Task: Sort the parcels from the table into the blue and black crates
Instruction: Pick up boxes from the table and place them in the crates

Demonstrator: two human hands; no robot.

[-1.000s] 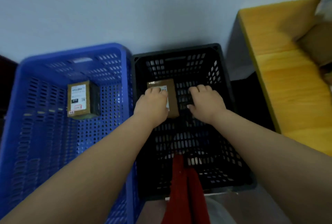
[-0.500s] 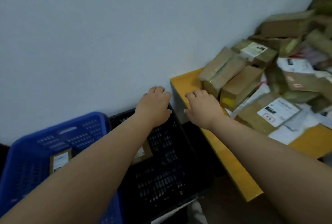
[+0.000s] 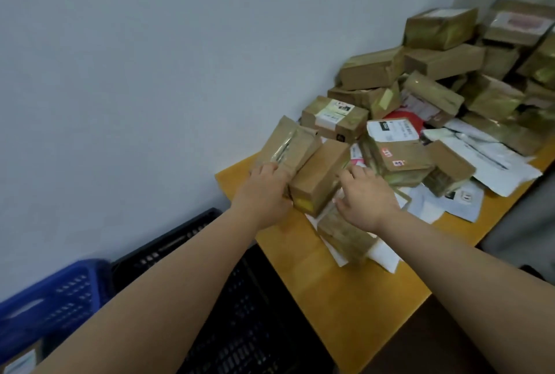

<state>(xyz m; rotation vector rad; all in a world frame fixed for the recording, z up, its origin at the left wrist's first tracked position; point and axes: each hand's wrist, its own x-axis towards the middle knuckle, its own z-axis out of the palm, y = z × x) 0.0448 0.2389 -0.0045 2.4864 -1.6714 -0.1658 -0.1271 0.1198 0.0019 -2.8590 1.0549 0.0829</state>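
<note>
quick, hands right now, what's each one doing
Left hand: on the near end of the brown box, fingers hidden behind it; grip cannot be told.
Right hand: open, fingers spread, touching the box's right side.

Printed labels on several parcels point(image 3: 393, 145), all too blurred to read

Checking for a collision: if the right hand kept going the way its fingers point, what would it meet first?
Probably the taped brown box with red stickers, just beyond the right hand; depth is hard to judge.
</note>
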